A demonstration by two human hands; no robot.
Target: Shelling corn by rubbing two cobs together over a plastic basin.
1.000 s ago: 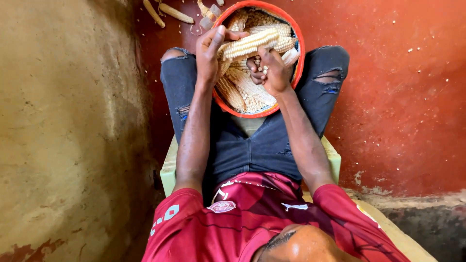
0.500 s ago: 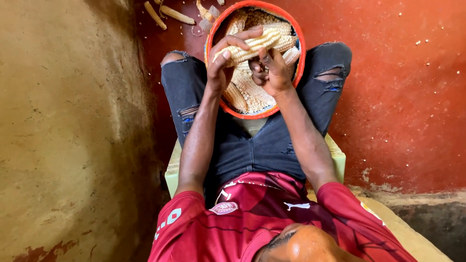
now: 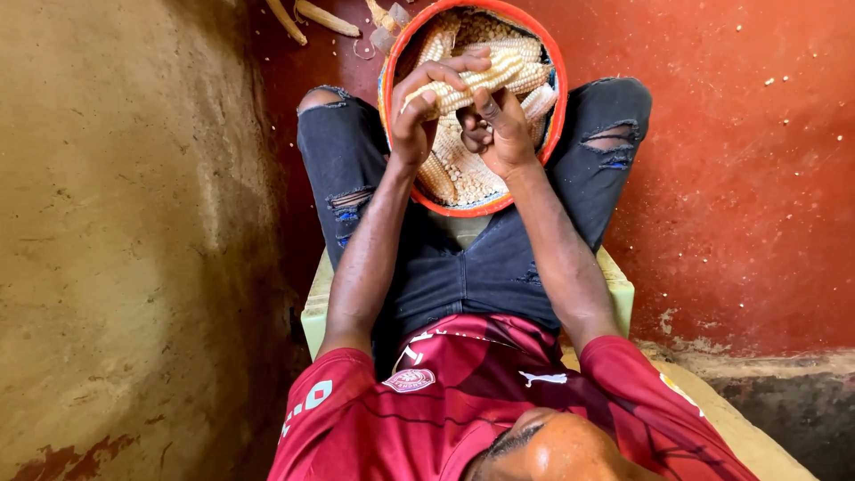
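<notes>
Since a second earlier, both hands had shifted the pale maize cob [image 3: 472, 82] slightly lower over the round orange-rimmed woven basket [image 3: 392, 67]. That basket sat between the knees in torn dark jeans [image 3: 343, 169], filled with more cobs and loose kernels (a few bare cobs [image 3: 325, 16] lay on the red floor [image 3: 739, 178] beyond). Left hand [image 3: 419, 116] curled fully around the cob's near end; right hand [image 3: 499, 134] closed against its underside, thumb pressing the kernels.
</notes>
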